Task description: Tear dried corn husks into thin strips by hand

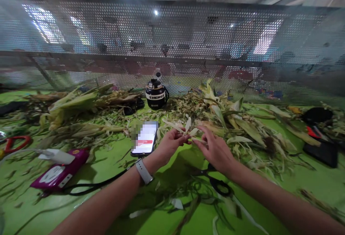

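My left hand (pixel 172 143), with a pale watch band at the wrist, pinches the base of a small bunch of pale corn husk strips (pixel 188 124). The strips fan upward like petals. Close on the right, my right hand (pixel 214 148) has its thumb and fingers closed around a husk strip (pixel 198 141) at the same bunch. Below the right hand, black-handled scissors (pixel 221 186) lie on the green table (pixel 167 209), partly hidden by that hand. Cut husk scraps (pixel 192 200) are strewn around them.
A lit phone (pixel 147 138) lies left of my hands, near a purple power bank-like box (pixel 60 170) with a white plug. Behind stand a black bottle (pixel 155 96) and husk piles (pixel 78 102). Red-handled scissors (pixel 17 143) lie far left. A perforated metal screen (pixel 178 30) closes the back.
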Demonstrator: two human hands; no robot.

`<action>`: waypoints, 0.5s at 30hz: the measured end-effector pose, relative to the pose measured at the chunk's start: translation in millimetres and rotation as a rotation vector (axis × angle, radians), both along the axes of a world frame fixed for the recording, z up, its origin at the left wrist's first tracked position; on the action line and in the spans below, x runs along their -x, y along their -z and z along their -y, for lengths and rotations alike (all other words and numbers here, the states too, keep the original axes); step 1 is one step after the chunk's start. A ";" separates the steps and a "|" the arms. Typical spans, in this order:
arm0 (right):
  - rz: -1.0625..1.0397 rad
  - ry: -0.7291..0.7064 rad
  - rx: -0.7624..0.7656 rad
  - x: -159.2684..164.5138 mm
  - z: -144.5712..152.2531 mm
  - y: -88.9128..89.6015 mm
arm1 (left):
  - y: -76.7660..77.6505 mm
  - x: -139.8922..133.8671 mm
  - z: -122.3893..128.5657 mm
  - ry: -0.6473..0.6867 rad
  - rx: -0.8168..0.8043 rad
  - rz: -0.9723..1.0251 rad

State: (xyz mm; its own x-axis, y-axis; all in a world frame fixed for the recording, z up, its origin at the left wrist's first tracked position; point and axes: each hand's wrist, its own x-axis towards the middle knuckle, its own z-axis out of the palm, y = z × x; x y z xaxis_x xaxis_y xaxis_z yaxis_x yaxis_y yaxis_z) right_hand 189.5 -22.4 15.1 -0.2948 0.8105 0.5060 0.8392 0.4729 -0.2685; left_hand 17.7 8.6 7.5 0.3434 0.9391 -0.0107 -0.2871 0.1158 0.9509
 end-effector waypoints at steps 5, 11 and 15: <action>0.328 -0.080 -0.177 1.6 5.5 2.2 | 1.7 0.4 -2.4 -0.077 -0.054 -0.041; 0.317 -0.144 -0.318 -0.3 3.8 -7.7 | 5.1 2.9 -2.0 0.081 -0.177 -0.178; 0.194 -0.159 -0.238 -7.0 -4.6 -13.7 | 2.9 3.6 0.2 0.212 -0.300 -0.307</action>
